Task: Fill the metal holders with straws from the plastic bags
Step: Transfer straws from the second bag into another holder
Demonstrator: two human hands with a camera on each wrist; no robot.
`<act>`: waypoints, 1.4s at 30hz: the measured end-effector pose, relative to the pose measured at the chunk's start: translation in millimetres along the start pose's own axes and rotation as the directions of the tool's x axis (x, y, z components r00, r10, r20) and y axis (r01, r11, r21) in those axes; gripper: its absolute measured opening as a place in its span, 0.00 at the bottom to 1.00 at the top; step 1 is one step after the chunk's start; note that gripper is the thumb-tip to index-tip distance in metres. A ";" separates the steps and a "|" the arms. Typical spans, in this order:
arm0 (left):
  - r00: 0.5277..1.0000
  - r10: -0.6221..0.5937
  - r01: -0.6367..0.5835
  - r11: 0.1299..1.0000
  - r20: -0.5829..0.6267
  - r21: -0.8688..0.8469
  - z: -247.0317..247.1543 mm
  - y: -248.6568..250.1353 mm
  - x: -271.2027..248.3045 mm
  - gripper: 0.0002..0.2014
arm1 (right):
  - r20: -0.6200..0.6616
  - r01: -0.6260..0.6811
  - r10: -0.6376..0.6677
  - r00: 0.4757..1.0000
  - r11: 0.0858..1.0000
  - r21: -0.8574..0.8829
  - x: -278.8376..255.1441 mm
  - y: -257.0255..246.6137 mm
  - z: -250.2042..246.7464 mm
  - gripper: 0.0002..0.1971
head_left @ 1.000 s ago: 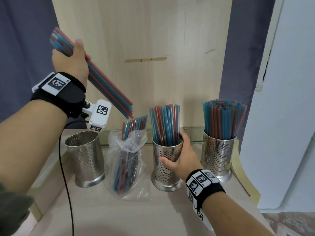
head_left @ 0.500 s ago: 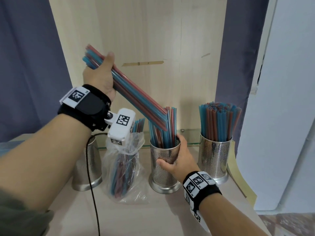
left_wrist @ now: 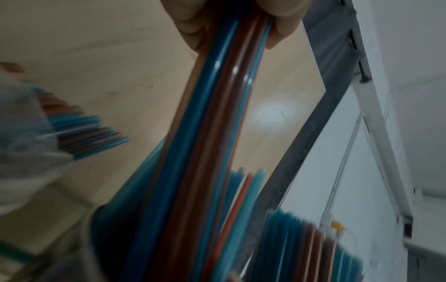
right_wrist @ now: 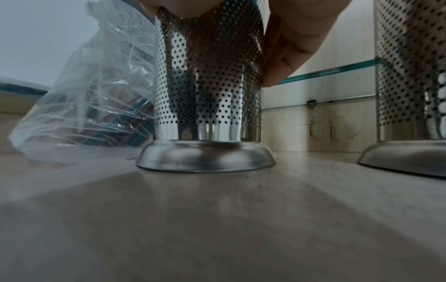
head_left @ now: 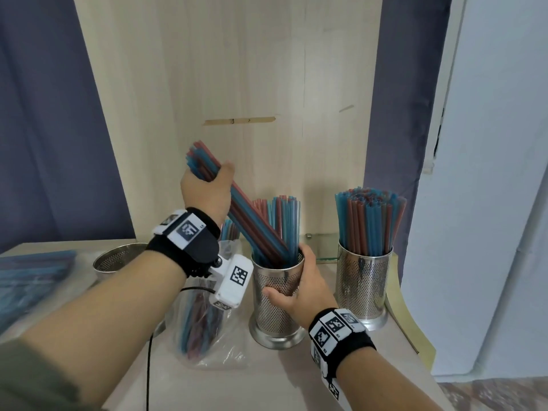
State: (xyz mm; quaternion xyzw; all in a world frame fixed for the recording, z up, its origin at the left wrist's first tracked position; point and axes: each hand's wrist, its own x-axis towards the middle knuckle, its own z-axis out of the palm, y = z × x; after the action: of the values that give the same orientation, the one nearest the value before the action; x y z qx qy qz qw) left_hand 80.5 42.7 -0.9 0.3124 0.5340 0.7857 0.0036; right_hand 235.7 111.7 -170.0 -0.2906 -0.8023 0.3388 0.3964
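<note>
Red-blue straw bundle (head_left: 252, 221) slanted into upright middle holder (head_left: 277, 295); right holder (head_left: 363, 280) full.

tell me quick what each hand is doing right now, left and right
Left hand: grips a bundle of straws, lower ends in the middle holder.
Right hand: fingers curled round the middle holder.

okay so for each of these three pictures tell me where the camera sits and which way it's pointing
Head: worn on the head, looking forward and down at three metal holders; shows both forearms, left hand, right hand.
Left wrist: looks along the hand down the straw bundle; fingers at the top.
Right wrist: low over the tabletop, facing the middle holder; thumb and fingers at the top.
Shared: head and right wrist both show the middle holder and the plastic bag.
</note>
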 end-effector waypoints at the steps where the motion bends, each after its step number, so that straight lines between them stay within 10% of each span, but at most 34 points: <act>1: 0.999 0.005 -0.006 0.999 0.042 0.037 1.1 -4.1 -4.5 0.09 | -0.002 0.004 -0.004 1.000 1.000 -0.003 0.1 0.4 0.5 0.55; 24: 0.898 0.083 -0.273 0.876 0.432 0.397 10.0 -56.9 -39.8 0.30 | -0.020 0.013 -0.013 1.000 1.000 -0.004 2.7 5.7 3.2 0.56; 31: 0.829 -0.096 -0.082 0.953 0.551 0.290 15.2 -69.1 -27.7 0.48 | -0.028 0.026 -0.026 0.999 1.000 -0.006 2.1 4.7 2.8 0.55; 42: 0.838 -0.187 -0.017 0.930 0.513 0.367 29.5 -75.5 -18.1 0.40 | -0.014 0.038 -0.039 0.999 0.999 -0.029 0.9 1.9 -2.2 0.51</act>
State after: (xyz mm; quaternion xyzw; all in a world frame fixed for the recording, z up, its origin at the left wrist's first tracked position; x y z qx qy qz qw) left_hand 84.9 93.7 -66.3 0.4916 0.6583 0.5545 0.1324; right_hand 237.4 114.2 -170.1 -0.2832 -0.8096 0.3173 0.4046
